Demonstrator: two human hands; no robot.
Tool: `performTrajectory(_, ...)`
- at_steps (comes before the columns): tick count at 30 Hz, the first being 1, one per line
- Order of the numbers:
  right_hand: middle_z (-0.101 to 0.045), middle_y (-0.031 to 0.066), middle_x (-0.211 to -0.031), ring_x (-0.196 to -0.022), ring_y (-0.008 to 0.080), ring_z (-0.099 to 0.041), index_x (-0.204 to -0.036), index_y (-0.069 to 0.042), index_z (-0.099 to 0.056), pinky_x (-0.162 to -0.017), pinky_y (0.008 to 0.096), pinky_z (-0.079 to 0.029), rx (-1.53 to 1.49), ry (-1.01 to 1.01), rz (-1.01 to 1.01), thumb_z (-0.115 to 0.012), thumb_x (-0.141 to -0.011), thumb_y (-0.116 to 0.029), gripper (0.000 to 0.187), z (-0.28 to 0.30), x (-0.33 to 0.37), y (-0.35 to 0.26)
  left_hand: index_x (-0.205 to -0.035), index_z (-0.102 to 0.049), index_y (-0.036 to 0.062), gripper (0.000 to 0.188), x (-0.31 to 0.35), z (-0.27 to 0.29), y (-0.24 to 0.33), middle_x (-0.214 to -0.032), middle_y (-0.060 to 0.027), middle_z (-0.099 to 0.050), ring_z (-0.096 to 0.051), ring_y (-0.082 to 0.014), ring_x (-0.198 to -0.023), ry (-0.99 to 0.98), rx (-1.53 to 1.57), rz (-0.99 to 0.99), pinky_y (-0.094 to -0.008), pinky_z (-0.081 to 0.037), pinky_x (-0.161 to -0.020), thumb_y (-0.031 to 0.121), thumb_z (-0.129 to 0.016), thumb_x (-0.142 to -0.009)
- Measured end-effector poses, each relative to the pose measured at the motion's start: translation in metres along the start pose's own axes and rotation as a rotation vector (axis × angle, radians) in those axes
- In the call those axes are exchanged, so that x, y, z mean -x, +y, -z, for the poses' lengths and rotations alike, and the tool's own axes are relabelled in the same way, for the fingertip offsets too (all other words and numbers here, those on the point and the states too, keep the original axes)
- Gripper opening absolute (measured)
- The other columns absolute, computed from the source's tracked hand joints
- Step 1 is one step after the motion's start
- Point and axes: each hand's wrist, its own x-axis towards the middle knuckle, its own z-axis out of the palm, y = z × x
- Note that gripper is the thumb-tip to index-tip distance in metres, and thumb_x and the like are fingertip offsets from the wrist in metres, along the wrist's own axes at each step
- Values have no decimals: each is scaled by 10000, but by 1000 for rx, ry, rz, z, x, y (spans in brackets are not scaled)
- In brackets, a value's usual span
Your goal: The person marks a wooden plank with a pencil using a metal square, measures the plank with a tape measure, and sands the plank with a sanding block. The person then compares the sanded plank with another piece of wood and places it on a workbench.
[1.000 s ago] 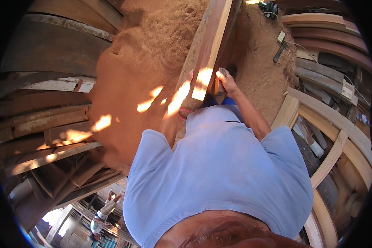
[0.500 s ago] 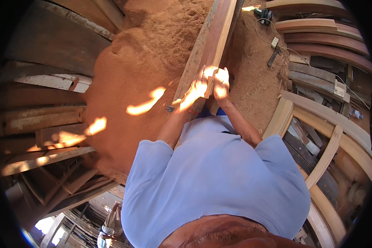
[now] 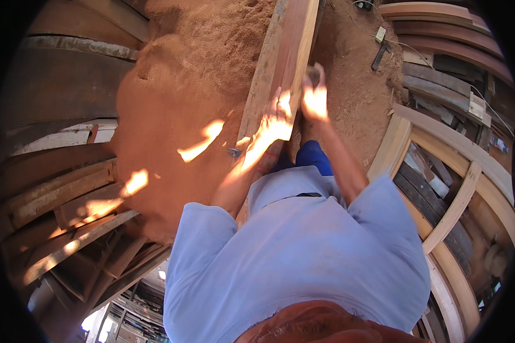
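Observation:
A long reddish-brown plank (image 3: 289, 57) with a pale edge lies lengthwise on a rough wooden beam (image 3: 256, 97) ahead of me. My left hand (image 3: 277, 117) rests on top of the plank close to its near end, fingers stretched along the wood; bright sunlight washes out part of it. Beside the plank's right edge, my right hand (image 3: 315, 100) is closed round a small brownish-grey block (image 3: 313, 75), somewhat blurred. Whether this block touches the plank's side I cannot tell. A small metal clamp-like piece (image 3: 234, 152) sits at the beam's left, near my left forearm.
Reddish sawdust (image 3: 177, 97) is heaped left of the beam. Stacked boards (image 3: 68, 80) line the left side. On the right are a hammer-like tool (image 3: 379, 57), a corded white socket block (image 3: 380, 34), curved timbers (image 3: 446, 31) and a wooden frame (image 3: 458, 143).
My right hand has moved away from the left hand and forward, to the plank's right side, with the small block in it. My left hand stays on the plank. The view has shifted slightly.

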Motion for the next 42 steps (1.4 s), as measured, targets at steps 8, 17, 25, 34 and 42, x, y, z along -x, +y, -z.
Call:
performTrajectory(8,-713,183,-1124,-1105,282,-694,-1453,13,-485,-976,423,-542,135,39,17,-628,-1024,-430,633,3,-84,-39,-1145,-564,-164,409,2,-2,-2,-1246,-399,-547,-690,-453,-845,-8,-12,-10,-527,-591,-779,142,-578,-874)
performTrajectory(17,-701,53,-1059,-945,145,-656,-1334,-35,-573,-850,323,-558,-88,-29,-6,-766,-948,-321,518,2,-190,-6,-980,-541,-194,326,11,-20,-51,-1442,-498,-456,-702,-472,-882,-68,-181,-275,-525,-587,-733,76,-579,-801)
performTrajectory(25,-623,76,-1031,-944,148,-607,-1351,-31,-472,-874,348,-516,-163,-101,-1,-624,-1012,-151,390,3,60,17,-1350,-526,-145,483,2,0,-10,-1322,-371,-621,-703,-499,-961,49,-180,-233,-525,-589,-813,101,-545,-934)
performTrajectory(34,-634,67,-1066,-1005,145,-615,-1377,29,-465,-942,308,-509,181,-74,396,-608,-1049,-132,392,10,74,-6,-1427,-408,-223,712,-3,-7,-11,-1384,-463,-518,-697,-555,-996,123,-92,-313,-516,-623,-810,244,-626,-936)
performTrajectory(42,-593,75,-1085,-986,156,-600,-1335,-5,-452,-933,359,-510,129,-86,48,-549,-1033,-76,326,8,123,5,-1553,-463,29,488,-5,-1,-3,-1173,-332,-690,-718,-471,-985,75,128,-2,-478,-600,-821,110,-415,-1075)
